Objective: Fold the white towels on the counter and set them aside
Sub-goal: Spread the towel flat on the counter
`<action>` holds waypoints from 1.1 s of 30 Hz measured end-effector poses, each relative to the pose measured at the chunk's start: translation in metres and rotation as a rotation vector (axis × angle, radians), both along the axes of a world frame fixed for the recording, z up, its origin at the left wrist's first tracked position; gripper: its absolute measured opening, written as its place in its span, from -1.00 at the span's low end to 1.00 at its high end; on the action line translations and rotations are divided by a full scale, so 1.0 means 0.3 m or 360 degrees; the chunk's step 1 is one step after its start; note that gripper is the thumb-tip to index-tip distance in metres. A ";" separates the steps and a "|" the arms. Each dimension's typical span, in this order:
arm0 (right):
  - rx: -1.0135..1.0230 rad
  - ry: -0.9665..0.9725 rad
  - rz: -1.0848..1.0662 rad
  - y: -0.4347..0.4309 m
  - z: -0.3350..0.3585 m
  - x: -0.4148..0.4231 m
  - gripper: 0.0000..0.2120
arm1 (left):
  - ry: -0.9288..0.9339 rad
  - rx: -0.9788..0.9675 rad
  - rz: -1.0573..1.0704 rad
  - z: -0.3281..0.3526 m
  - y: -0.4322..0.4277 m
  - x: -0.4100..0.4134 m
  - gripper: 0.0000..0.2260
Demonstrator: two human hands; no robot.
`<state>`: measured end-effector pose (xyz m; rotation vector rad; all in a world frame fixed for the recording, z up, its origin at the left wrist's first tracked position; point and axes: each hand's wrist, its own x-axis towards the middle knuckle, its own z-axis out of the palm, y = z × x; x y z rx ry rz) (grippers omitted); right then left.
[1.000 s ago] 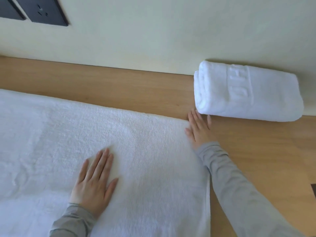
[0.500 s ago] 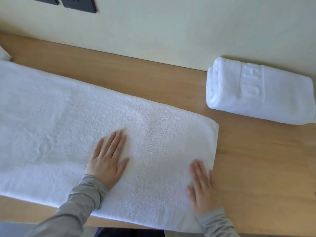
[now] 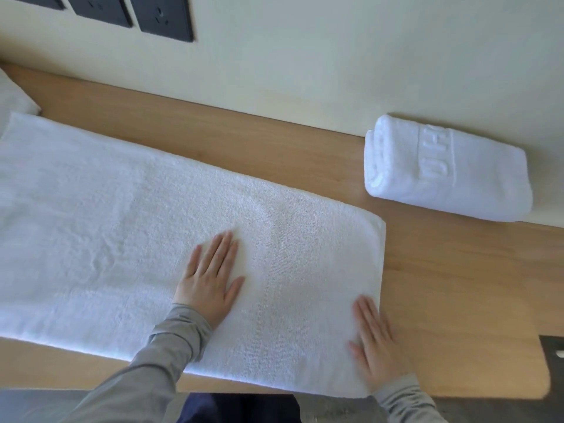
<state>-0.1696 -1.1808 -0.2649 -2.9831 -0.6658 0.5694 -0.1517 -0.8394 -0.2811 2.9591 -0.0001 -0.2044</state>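
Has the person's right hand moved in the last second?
Yes. The right hand slid along the spread towel, away from the folded towel by the wall, toward the front edge of the counter.

pale cream wall [image 3: 305, 56] with dark sockets [image 3: 164, 16] above wooden counter [image 3: 457, 285].

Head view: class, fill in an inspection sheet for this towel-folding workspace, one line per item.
Surface: wooden counter, against a pale wall.
Job's things: flat towel spread lengthwise; folded towel by the wall, apart from it.
Clutter: white cloth at the left edge; dark object at the right edge, unclear.
Hands: left hand flat on the flat towel's middle; right hand flat on its near right corner.
Cables: nothing seen.
Surroundings: dark wall sockets above the counter.
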 end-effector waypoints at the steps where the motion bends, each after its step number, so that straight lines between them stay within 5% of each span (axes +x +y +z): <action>1: 0.0048 0.0022 -0.0084 -0.016 0.018 0.029 -0.39 | 0.0001 0.0003 0.0002 0.006 -0.002 0.001 -0.38; 8: 0.0569 0.0061 -0.0748 0.002 0.108 0.412 -0.51 | -0.0057 -0.0226 0.0272 0.030 -0.070 -0.003 -0.31; 16: 0.0363 0.0148 -0.0230 0.032 0.059 0.755 -0.50 | -0.0054 -0.0293 0.0832 0.058 -0.274 -0.087 -0.29; 21: 0.0224 0.0163 0.0042 0.025 0.060 0.821 -0.48 | -0.0021 -0.0352 0.1557 0.033 -0.517 -0.202 -0.44; 24: 0.0182 0.0255 0.0131 0.036 0.078 0.846 -0.48 | -0.0002 -0.0504 0.2042 0.060 -0.678 -0.227 -0.36; 29: 0.0042 0.0421 0.0170 0.058 0.097 0.877 -0.41 | -0.0180 -0.1010 0.2951 0.122 -0.848 -0.205 -0.23; 33: -0.0064 0.0594 0.0067 0.067 0.106 0.904 -0.20 | -0.0175 -0.1337 0.3269 0.112 -0.888 -0.197 -0.26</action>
